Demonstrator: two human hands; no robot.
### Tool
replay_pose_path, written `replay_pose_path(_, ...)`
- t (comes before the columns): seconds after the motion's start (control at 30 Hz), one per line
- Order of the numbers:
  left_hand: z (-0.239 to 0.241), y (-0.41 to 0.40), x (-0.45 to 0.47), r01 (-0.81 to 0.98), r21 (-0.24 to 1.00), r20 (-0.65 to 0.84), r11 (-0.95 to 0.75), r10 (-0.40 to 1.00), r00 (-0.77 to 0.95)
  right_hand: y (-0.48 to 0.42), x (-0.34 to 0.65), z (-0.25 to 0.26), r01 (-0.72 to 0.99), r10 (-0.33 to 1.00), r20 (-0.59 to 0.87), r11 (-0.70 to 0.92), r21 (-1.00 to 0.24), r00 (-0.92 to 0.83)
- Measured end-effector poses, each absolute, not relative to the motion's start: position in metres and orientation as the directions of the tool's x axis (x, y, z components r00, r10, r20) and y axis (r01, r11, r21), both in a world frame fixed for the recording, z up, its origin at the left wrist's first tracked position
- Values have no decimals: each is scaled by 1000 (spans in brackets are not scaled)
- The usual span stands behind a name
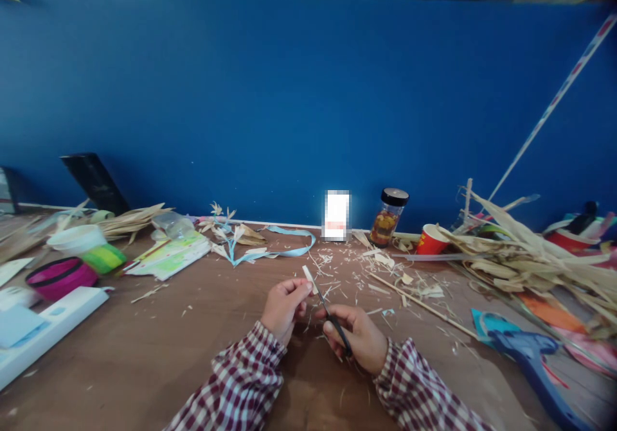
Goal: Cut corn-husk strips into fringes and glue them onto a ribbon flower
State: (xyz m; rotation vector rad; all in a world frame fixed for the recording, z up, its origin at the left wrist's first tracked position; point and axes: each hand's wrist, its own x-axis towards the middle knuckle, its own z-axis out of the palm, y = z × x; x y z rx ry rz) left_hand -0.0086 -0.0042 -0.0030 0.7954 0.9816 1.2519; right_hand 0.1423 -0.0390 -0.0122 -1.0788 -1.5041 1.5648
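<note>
Head cam, looking down over a brown bench (pixel 144 354). Nearest: two plaid sleeves (pixel 241 386) coming in from the near edge. Left hand (pixel 284 306) pinching a small pale strip (pixel 308 277) between thumb and fingertips, strip sticking up and tilted a bit right. Right hand (pixel 359 338) closed around black-handled scissors (pixel 332 318), blades pointing up-left and meeting the strip at its lower end. Can't tell if the blades are open or closed, too small.

Off to the near right: blue glue gun (pixel 530 360) lying flat. Near left: long white box (pixel 43 334) along the bench edge.

A bit farther: pale shavings and scraps (pixel 361 277) scattered just past the hands, plus a thin wooden stick (pixel 424 306) lying diagonal to the right. Left side: pink bowl (pixel 60 277), with a white and green container (pixel 91 251) just behind it, then a printed sheet (pixel 168 257).

Farther still: light blue ribbon (pixel 279 248) curling in the middle with some little dried-leaf flowers (pixel 224 225) at its left end. Big messy pile of dried leaves and stalks (pixel 530 257) on the right, another flatter bundle of dried strips (pixel 130 219) on the left.

Right at the back: glass jar with a black lid (pixel 388 219), red paper cup (pixel 431 239) tipped beside it, a blurred white rectangle (pixel 336 216) standing upright. Behind all of it, a blue wall (pixel 289 97).
</note>
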Motion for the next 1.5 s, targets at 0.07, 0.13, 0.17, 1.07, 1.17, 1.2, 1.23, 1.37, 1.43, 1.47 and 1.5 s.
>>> replay_pose_path(0.07,-2,-4,-9,-395,904,-159,160,987,35,-39,142,-12,46,909,-89,-77,-996,-407)
replay_pose_path(0.13,-2,-4,-9,-401,902,-161,161,986,34,-39,141,-11,46,910,-94,-82,-996,-403)
replay_pose_path(0.17,-2,-4,-9,-402,901,-162,162,986,34,-40,141,-11,52,911,-100,-86,-995,-401)
replay_pose_path(1.07,1,-1,-15,-384,909,-194,165,980,-39,-38,141,-23,78,919,-124,-103,-992,-374)
replay_pose_path(1.17,3,0,-16,-377,913,-183,153,982,-45,-39,141,-21,90,916,-124,-97,-991,-382)
replay_pose_path(1.2,3,0,-15,-382,912,-180,151,983,-42,-39,141,-19,88,915,-121,-94,-992,-384)
replay_pose_path(1.23,3,-1,-15,-389,909,-177,148,983,-39,-39,140,-18,83,914,-119,-94,-992,-387)
replay_pose_path(1.37,2,-3,-12,-403,901,-184,161,983,-19,-40,140,-13,58,909,-104,-89,-994,-403)
replay_pose_path(1.43,0,-4,-10,-403,901,-181,162,983,-10,-39,141,-14,48,907,-90,-77,-996,-410)
replay_pose_path(1.47,0,-4,-10,-403,901,-180,162,984,-6,-39,141,-14,45,907,-85,-73,-996,-413)
replay_pose_path(1.5,-1,-4,-9,-404,900,-178,162,984,-3,-39,142,-15,43,905,-82,-71,-997,-417)
